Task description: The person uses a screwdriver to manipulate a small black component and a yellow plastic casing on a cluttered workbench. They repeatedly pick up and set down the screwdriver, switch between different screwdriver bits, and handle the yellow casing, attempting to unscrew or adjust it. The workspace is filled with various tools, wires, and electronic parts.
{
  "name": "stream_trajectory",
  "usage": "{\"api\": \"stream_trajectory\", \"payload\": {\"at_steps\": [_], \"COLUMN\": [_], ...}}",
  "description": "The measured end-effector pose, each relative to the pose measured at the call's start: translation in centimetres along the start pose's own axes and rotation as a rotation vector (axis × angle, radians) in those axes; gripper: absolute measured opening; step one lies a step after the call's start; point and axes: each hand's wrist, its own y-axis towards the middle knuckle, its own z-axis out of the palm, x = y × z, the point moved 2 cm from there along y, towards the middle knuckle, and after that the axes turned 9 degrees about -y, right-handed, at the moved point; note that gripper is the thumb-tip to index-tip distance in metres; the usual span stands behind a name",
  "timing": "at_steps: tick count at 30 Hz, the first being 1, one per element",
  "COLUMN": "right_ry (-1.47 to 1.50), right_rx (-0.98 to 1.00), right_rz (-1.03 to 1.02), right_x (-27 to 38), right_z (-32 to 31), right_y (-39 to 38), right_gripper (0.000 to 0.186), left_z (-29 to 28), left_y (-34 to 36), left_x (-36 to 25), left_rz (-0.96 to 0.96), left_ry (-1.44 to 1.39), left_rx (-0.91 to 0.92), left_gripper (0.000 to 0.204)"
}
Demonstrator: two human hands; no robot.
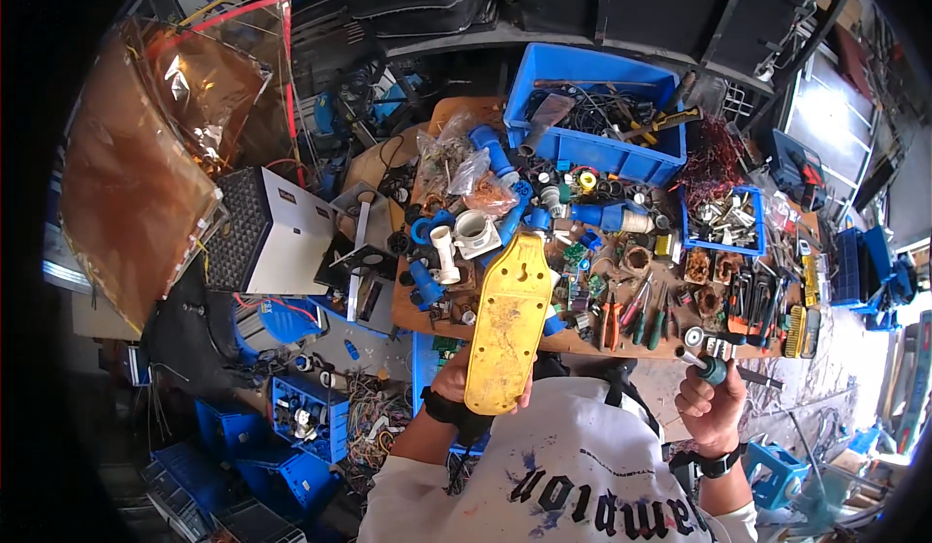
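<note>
My left hand point(449, 380) grips the lower end of a long yellow power strip point(510, 325). Its scuffed flat back faces up, showing a keyhole slot and several small screw holes, and its tapered end points away over the table edge. Out to the right, my right hand point(709, 407) is closed around a hand tool point(714, 371) with a green collar, a silver end and a dark bar sticking out to the right. The exact kind of tool cannot be made out. It is apart from the power strip. Pliers point(610, 324) and screwdrivers point(657, 327) lie on the table between the hands.
The wooden table point(442, 322) bears white and blue plastic fittings point(476, 232) and loose parts. A large blue crate point(602, 152) stands at the back, beside a small blue tray point(723, 237) of metal pieces. Left of the table stands a white-and-black box point(282, 237); below are blue bins point(311, 412).
</note>
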Motion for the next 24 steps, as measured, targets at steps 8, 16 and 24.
{"api": "stream_trajectory", "payload": {"at_steps": [8,16,24], "right_ry": [-0.021,-0.047,-0.031], "right_rx": [-0.029,-0.016,-0.008], "right_rz": [-0.005,0.010,0.019], "right_x": [-0.3,-0.7,-0.4], "right_z": [-0.1,-0.3,-0.9], "right_y": [-0.5,-0.9,-1.0], "right_gripper": [0.037,0.037,0.034], "left_z": [0.1,0.1,-2.5], "left_y": [0.0,0.0,0.2], "left_x": [0.2,0.2,-0.5], "left_rz": [-0.001,0.003,0.103], "left_ry": [0.042,0.080,0.146], "left_rx": [-0.064,-0.058,-0.133], "left_gripper": [0.101,0.100,0.092]}}
